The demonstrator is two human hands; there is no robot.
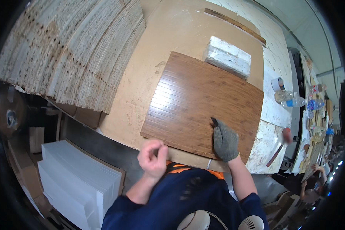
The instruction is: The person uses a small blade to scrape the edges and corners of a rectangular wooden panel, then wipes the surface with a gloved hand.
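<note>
A brown wood-grain panel (203,101) lies flat on a tan workbench (172,30). My right hand (225,142), in a grey knit glove, rests on the panel's near right part and grips a small dark tool whose tip pokes out at the top of the glove. My left hand (152,158) is bare, held just off the panel's near edge with the fingers curled together; whether it pinches something small is unclear. A white wrapped block (228,56) sits on the panel's far edge.
A tall stack of pale boards (69,50) fills the upper left. White sheets (76,180) are stacked at lower left. Plastic bottles (289,99), a tape roll (276,83) and a hammer (280,147) lie at the right. Another person's hand (316,168) shows far right.
</note>
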